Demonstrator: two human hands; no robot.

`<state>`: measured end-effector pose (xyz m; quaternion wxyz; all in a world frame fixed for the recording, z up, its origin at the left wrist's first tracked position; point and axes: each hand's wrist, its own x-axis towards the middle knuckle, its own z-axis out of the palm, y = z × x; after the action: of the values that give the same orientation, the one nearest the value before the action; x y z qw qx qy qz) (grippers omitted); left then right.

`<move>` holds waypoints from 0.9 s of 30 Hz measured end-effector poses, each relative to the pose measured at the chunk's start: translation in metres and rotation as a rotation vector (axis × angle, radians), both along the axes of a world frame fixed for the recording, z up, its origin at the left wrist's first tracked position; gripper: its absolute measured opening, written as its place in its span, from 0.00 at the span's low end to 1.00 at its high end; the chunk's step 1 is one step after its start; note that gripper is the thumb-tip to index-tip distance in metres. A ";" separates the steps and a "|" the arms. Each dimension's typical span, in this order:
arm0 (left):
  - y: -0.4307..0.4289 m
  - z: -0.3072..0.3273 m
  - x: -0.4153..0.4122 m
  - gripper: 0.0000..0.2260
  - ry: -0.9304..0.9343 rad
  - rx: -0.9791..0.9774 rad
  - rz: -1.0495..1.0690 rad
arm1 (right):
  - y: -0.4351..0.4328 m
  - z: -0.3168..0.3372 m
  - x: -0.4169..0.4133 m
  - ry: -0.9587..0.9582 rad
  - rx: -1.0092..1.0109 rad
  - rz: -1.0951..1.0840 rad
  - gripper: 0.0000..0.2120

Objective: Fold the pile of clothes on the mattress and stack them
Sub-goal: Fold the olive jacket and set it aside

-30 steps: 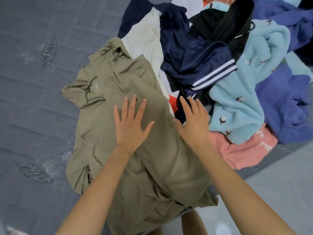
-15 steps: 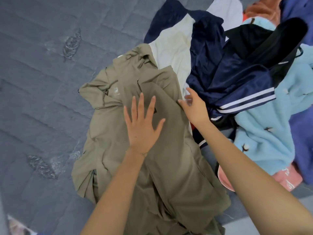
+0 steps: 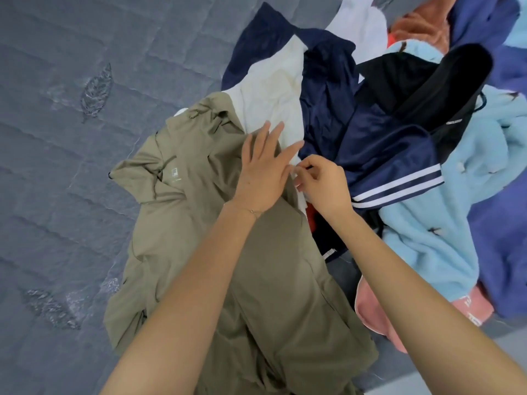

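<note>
**A:** What's nearest us?

**B:** An olive shirt [image 3: 199, 223], thin smooth cloth with plenty of creases, spread flat on the grey quilted mattress [image 3: 71, 195] right at its near edge. A soft pink top [image 3: 370, 309] is bunched just beside it on the right.

**A:** And the hands?

**B:** The left hand [image 3: 265, 172] lies flat on the olive shirt, fingers straight and fanned, pressing down. Its tips reach onto a white shirt [image 3: 273, 95]. The right hand [image 3: 322, 186] is up against it with fingers curled in, thumb and forefinger pinching a bit of that white cloth at the olive shirt's right edge.

**A:** The pile itself?

**B:** Heaped on the right, running toward the mattress's far edge. Just beyond the right hand is a glossy navy jacket [image 3: 385, 161] with two white stripes. There's a fluffy pale blue fleece [image 3: 427, 246] beside it and a black garment [image 3: 427, 81] draped on top. Farthest right is something purple [image 3: 499, 238].
</note>
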<state>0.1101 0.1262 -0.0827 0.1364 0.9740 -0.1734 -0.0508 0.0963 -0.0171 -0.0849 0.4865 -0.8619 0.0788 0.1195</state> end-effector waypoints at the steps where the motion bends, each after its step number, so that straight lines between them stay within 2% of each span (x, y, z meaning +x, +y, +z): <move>1: -0.005 0.002 0.008 0.17 0.068 0.035 -0.070 | -0.005 0.003 0.002 0.009 0.021 -0.033 0.06; 4: -0.008 0.004 0.020 0.10 0.173 0.179 -0.153 | -0.018 0.005 0.012 0.111 0.146 -0.160 0.06; 7: -0.001 0.001 0.022 0.08 0.189 0.186 -0.165 | -0.025 -0.002 0.014 0.203 0.163 -0.128 0.06; 10: 0.009 -0.003 0.020 0.06 0.132 0.037 -0.155 | -0.020 -0.009 0.006 0.231 0.194 -0.069 0.03; 14: 0.012 0.002 0.018 0.06 0.074 -0.163 -0.090 | -0.011 -0.011 -0.003 0.208 0.226 0.023 0.07; 17: 0.009 0.011 0.016 0.06 0.044 -0.301 -0.033 | -0.007 -0.008 -0.010 0.154 0.226 0.059 0.03; 19: 0.006 0.018 0.018 0.07 0.022 -0.368 0.019 | -0.007 -0.010 -0.015 0.145 0.199 0.070 0.12; 21: 0.003 0.027 0.022 0.07 0.005 -0.493 0.112 | -0.009 -0.012 -0.018 0.220 0.185 0.097 0.19; 24: 0.000 0.037 0.031 0.06 0.035 -0.691 0.242 | -0.016 -0.014 -0.024 0.330 0.200 0.131 0.21; 27: 0.001 0.036 0.034 0.05 0.081 -0.649 0.272 | -0.027 -0.007 -0.022 0.254 0.232 0.034 0.19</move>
<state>0.1443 0.1271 -0.0467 0.4511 0.8913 -0.0435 -0.0130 0.0739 -0.0445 -0.0920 0.5667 -0.7792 0.1108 0.2438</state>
